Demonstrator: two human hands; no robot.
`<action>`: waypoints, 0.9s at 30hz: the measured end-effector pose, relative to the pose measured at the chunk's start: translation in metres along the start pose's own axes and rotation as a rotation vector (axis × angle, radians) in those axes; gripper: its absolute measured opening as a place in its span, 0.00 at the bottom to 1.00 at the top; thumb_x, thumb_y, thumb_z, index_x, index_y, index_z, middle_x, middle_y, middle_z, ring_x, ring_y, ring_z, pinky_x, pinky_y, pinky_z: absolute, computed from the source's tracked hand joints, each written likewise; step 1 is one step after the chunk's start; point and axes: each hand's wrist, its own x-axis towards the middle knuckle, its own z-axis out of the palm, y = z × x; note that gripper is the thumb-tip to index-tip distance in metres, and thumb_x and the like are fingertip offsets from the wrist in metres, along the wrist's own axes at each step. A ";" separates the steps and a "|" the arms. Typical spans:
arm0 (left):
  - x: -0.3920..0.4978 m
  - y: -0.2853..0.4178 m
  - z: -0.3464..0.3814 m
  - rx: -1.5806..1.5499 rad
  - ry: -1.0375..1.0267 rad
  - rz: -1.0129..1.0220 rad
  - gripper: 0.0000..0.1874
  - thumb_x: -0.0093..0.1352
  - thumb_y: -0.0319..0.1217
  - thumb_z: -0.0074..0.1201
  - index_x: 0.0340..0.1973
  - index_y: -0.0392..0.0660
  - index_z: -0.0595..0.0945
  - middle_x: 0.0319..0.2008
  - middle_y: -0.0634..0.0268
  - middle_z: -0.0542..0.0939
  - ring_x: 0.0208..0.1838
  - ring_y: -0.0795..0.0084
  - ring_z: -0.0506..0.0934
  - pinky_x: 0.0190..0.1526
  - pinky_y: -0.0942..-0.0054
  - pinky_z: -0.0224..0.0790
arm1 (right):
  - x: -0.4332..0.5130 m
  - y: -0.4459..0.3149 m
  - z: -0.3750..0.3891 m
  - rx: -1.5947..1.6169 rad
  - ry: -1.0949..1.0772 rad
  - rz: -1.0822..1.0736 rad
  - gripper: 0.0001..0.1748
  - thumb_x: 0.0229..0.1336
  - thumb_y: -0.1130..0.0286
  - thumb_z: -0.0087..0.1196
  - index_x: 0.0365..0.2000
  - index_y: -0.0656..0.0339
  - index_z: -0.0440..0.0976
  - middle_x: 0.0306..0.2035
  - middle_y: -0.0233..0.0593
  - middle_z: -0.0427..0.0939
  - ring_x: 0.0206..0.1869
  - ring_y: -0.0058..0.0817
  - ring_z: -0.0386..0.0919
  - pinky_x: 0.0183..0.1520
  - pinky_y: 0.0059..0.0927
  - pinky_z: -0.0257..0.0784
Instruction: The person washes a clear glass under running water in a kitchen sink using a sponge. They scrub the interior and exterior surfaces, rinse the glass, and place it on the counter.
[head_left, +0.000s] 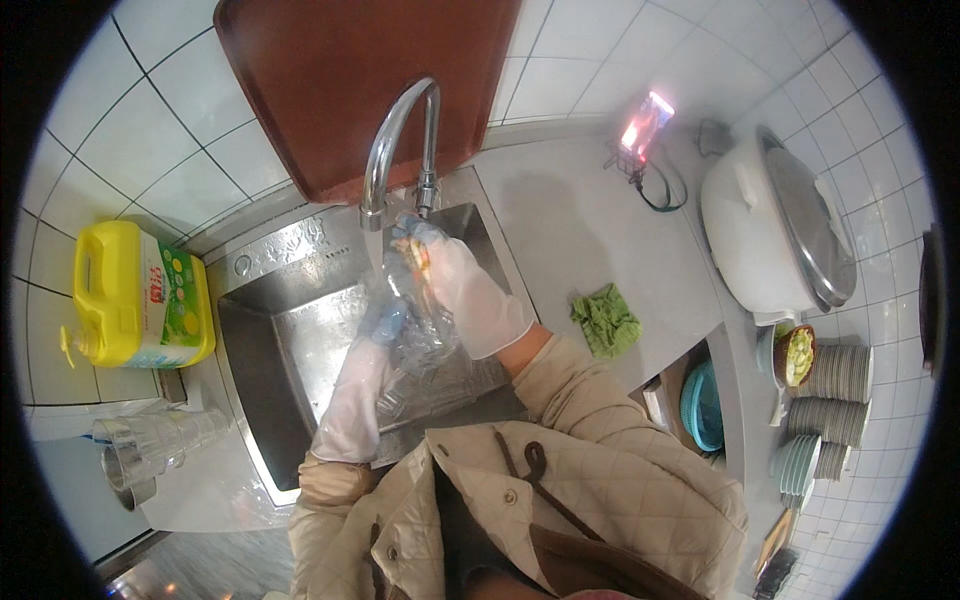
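Observation:
My left hand (360, 382), in a white rubber glove with blue fingers, reaches into the stainless steel sink (255, 360). It holds a clear cup (401, 281), partly hidden by my gloves and the splashing water. In a matching glove, my right hand (461, 277) grips a crumpled, multicoloured cloth or pad (420, 262) against the cup; its exact kind is hard to make out. Water runs from the chrome gooseneck faucet (371, 217) just above both hands. Below them, more clear cups (431, 352) appear to lie in the sink, blurred by the water.
A yellow detergent jug (112, 292) and stacked clear cups (154, 442) stand left of the sink. A brown tray (360, 90) leans behind the faucet. To the right are a green cloth (607, 321), a glowing device on a stand (645, 127), a white cooker (765, 225) and plate stacks (832, 375).

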 end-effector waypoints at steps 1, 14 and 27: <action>-0.003 0.000 -0.004 0.073 -0.017 -0.010 0.33 0.76 0.42 0.56 0.71 0.42 0.65 0.66 0.52 0.72 0.64 0.56 0.74 0.63 0.62 0.70 | 0.004 0.007 -0.002 -0.055 0.006 -0.052 0.24 0.70 0.52 0.52 0.55 0.60 0.72 0.33 0.49 0.81 0.33 0.44 0.80 0.37 0.42 0.76; 0.025 -0.002 -0.003 -0.480 0.159 -0.010 0.33 0.75 0.44 0.56 0.70 0.42 0.66 0.62 0.54 0.75 0.62 0.57 0.75 0.64 0.59 0.69 | -0.081 -0.059 0.050 0.215 -0.047 0.087 0.40 0.72 0.65 0.53 0.74 0.63 0.47 0.64 0.45 0.69 0.59 0.29 0.72 0.56 0.28 0.72; 0.009 0.019 -0.020 -0.271 0.268 0.105 0.35 0.73 0.33 0.60 0.73 0.42 0.64 0.62 0.52 0.77 0.61 0.60 0.75 0.59 0.64 0.71 | -0.057 -0.109 0.046 0.230 0.074 0.505 0.33 0.69 0.50 0.52 0.64 0.64 0.66 0.43 0.41 0.81 0.41 0.33 0.80 0.44 0.35 0.76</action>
